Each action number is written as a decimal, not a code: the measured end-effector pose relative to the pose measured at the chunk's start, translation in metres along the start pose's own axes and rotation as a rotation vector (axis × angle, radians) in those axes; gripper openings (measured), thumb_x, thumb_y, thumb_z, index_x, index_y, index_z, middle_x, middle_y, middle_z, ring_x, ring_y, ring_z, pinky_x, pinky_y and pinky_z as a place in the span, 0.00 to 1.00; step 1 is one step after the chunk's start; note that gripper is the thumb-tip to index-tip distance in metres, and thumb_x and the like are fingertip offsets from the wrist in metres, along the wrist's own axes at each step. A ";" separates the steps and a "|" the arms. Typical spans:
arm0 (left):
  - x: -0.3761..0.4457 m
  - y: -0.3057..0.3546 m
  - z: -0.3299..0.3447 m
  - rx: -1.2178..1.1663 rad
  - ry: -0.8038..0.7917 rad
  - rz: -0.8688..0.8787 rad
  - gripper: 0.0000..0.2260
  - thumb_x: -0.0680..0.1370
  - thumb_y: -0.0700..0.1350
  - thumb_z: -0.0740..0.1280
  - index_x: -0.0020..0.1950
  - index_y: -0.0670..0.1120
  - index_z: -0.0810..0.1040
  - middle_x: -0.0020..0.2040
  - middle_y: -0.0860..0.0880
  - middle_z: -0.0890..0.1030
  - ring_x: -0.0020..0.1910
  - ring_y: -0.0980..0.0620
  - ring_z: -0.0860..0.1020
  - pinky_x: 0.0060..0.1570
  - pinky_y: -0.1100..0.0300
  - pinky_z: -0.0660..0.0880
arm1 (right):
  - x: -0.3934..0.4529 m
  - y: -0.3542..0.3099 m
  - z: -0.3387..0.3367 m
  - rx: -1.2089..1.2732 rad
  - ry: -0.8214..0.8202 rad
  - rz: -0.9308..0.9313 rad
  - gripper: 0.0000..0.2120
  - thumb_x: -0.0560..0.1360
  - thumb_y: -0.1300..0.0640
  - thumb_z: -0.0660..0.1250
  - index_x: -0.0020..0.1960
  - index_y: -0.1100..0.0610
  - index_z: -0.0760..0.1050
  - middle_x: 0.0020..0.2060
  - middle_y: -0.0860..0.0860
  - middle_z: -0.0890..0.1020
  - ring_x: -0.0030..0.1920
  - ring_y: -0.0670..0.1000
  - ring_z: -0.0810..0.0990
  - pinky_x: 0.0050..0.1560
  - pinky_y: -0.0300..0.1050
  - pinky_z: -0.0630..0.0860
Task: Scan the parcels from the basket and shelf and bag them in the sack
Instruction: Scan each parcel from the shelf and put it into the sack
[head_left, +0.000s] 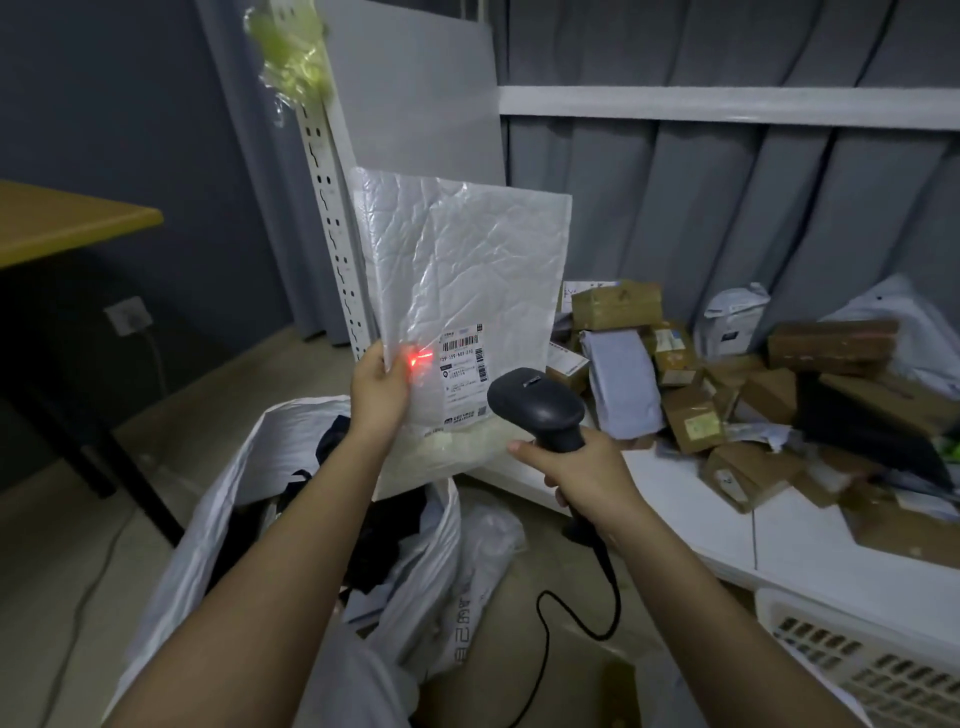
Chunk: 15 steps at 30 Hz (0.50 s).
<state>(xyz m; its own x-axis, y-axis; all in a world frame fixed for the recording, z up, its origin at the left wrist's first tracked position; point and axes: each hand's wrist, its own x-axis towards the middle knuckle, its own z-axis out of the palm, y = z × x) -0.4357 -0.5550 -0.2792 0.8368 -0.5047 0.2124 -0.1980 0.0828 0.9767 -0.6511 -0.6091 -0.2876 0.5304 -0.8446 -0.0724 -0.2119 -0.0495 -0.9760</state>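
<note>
My left hand (378, 387) holds a large white plastic mailer parcel (462, 270) upright by its left edge, above the sack. A shipping label (464, 371) with barcodes sits low on the parcel. My right hand (582, 467) grips a black handheld barcode scanner (537, 408) aimed at the parcel; its red light falls just left of the label, near my left thumb. The white woven sack (208, 514) stands open below my left arm, with dark and white parcels inside.
A white shelf (691, 514) on the right carries a heap of brown cardboard boxes (696, 421) and grey mailers. A white perforated basket (852, 660) sits at the lower right. The scanner's black cable (545, 634) trails down. A wooden table (67, 221) stands at left.
</note>
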 end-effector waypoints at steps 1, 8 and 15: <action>0.000 0.000 -0.001 -0.004 0.005 0.005 0.03 0.79 0.44 0.66 0.51 0.49 0.78 0.46 0.52 0.82 0.50 0.49 0.81 0.51 0.55 0.77 | -0.001 -0.002 0.000 -0.004 0.003 0.001 0.13 0.68 0.52 0.78 0.37 0.57 0.76 0.27 0.48 0.74 0.29 0.48 0.71 0.34 0.45 0.69; -0.005 0.004 -0.010 -0.034 0.015 0.015 0.03 0.80 0.44 0.66 0.51 0.50 0.78 0.45 0.54 0.81 0.47 0.53 0.80 0.51 0.55 0.77 | -0.006 -0.010 0.001 0.058 -0.002 0.040 0.12 0.69 0.55 0.77 0.40 0.59 0.75 0.29 0.52 0.74 0.30 0.50 0.72 0.29 0.44 0.68; -0.016 0.015 -0.039 -0.050 0.100 0.062 0.03 0.80 0.42 0.65 0.51 0.49 0.78 0.43 0.57 0.81 0.42 0.61 0.79 0.43 0.64 0.75 | -0.009 -0.010 0.012 0.138 -0.037 -0.006 0.10 0.70 0.58 0.76 0.49 0.59 0.80 0.36 0.52 0.79 0.32 0.47 0.73 0.29 0.42 0.70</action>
<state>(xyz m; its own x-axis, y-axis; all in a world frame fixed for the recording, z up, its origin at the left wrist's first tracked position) -0.4320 -0.5118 -0.2665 0.8710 -0.4092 0.2719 -0.2272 0.1551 0.9614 -0.6435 -0.5946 -0.2793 0.5617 -0.8242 -0.0717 -0.0955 0.0215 -0.9952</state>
